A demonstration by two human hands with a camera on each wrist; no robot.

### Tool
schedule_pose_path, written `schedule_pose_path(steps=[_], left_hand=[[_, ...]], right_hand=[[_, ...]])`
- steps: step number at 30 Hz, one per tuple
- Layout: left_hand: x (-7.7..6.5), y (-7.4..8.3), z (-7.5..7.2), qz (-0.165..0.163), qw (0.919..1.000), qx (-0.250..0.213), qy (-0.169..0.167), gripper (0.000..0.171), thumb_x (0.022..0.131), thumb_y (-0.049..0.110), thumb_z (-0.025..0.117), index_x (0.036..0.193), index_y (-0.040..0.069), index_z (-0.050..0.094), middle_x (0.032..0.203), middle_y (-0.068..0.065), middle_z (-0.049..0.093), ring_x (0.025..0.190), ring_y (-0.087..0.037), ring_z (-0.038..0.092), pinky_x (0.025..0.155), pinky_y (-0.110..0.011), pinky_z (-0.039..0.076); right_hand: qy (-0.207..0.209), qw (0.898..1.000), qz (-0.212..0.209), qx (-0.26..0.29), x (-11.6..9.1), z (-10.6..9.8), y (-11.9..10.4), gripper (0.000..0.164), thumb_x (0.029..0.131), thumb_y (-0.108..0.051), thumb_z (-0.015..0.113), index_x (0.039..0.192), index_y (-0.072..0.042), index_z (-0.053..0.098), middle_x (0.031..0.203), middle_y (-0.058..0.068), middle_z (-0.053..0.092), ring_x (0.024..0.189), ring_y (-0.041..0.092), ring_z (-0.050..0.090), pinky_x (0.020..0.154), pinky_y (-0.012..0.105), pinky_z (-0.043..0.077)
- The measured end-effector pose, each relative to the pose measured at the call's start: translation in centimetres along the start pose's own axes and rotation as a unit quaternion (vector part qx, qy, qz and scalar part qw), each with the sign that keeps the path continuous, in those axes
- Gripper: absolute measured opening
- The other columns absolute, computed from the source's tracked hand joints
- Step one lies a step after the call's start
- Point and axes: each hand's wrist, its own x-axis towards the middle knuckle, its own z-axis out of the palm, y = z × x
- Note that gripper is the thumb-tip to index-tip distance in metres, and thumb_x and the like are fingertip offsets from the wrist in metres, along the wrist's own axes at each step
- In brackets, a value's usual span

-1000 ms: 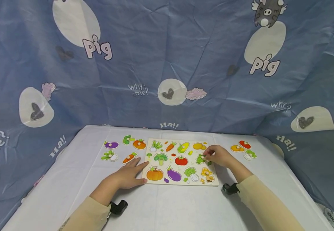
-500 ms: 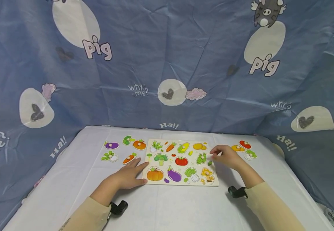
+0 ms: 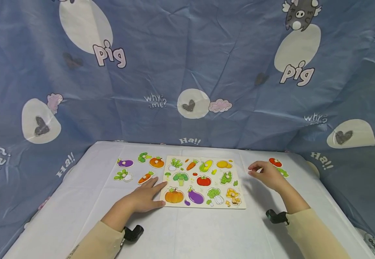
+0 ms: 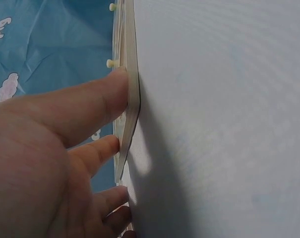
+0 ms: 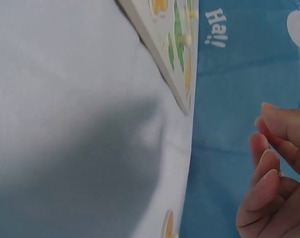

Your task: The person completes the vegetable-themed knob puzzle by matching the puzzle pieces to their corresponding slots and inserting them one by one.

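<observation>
A wooden vegetable puzzle board (image 3: 187,204) lies flat on the white table. My left hand (image 3: 146,196) rests at its left edge with spread fingers; in the left wrist view the thumb (image 4: 90,106) touches the board's side. My right hand (image 3: 267,176) hovers off the board's right side, fingers loosely curled and holding nothing. On the board, a green piece with a knob (image 3: 226,177) sits in the right column, above a mushroom piece (image 3: 233,196). Close behind the right hand lie a tomato piece (image 3: 275,162) and a partly covered bok choy piece (image 3: 283,173).
Left of the board lie several loose pieces: an eggplant (image 3: 125,163), a broccoli (image 3: 144,157), a pumpkin (image 3: 156,162), a turnip (image 3: 123,175) and a carrot (image 3: 146,177). A blue printed cloth (image 3: 161,72) hangs behind the table.
My right hand has let go of the green piece on the board and moved right, toward the loose pieces there, now covering the yellow one. The left hand stays in place.
</observation>
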Motion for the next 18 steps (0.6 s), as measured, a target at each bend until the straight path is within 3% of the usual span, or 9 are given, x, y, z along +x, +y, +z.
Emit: schedule_pose_path(steps=[8, 18], left_hand=[[-0.1, 0.1, -0.1, 0.002, 1.0000, 0.000, 0.000, 0.075, 0.089, 0.047, 0.071, 0.154, 0.023, 0.042, 0.163, -0.016, 0.024, 0.149, -0.040, 0.021, 0.114, -0.066, 0.024], [-0.3, 0.2, -0.3, 0.007, 1.0000, 0.000, 0.003, 0.074, 0.089, 0.047, 0.071, 0.153, 0.020, 0.044, 0.162, -0.018, 0.025, 0.149, -0.042, 0.021, 0.114, -0.066, 0.024]], right_hand=[[0.041, 0.999, 0.002, 0.000, -0.1, -1.0, 2.0, 0.022, 0.095, -0.015, 0.069, 0.110, 0.001, 0.069, 0.096, 0.011, 0.066, 0.079, 0.020, 0.058, 0.067, 0.029, 0.051], [0.080, 0.996, 0.040, 0.000, 0.3, -1.5, 4.6, 0.024, 0.098, -0.019, 0.066, 0.112, 0.002, 0.068, 0.102, 0.015, 0.068, 0.085, 0.022, 0.059, 0.066, 0.029, 0.050]])
